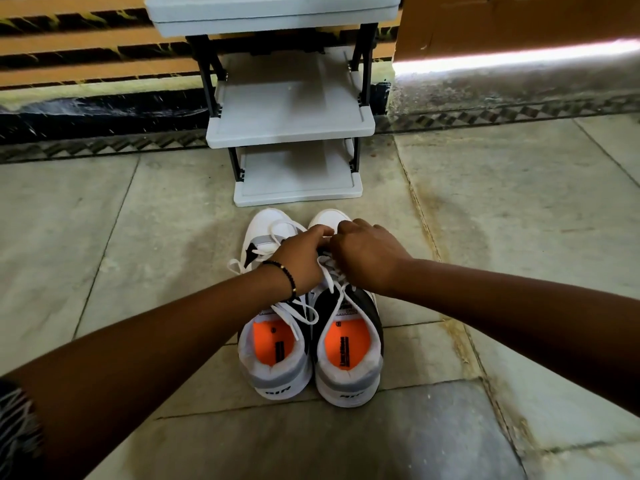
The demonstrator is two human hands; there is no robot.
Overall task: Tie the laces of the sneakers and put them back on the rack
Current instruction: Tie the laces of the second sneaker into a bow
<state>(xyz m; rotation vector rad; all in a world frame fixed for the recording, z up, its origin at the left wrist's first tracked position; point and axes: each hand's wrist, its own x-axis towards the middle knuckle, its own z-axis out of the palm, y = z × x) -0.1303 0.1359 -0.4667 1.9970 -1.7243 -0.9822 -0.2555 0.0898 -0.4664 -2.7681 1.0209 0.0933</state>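
Two white, grey and black sneakers with orange insoles stand side by side on the floor, heels toward me: the left sneaker (273,355) and the right sneaker (349,358). My left hand (301,258) and my right hand (363,254) meet over the right sneaker's tongue, fingers pinched on its white laces (329,271). The lace ends under my fingers are hidden. The left sneaker's laces (294,315) lie loose across its opening and off its side. The grey shoe rack (294,126) stands just beyond the toes, with bare shelves.
Stone floor tiles (502,202) surround the shoes. The rack backs onto a wall with orange slats (86,53). An orange door (519,19) stands to the right, with light showing under it. A beaded bracelet sits on my left wrist.
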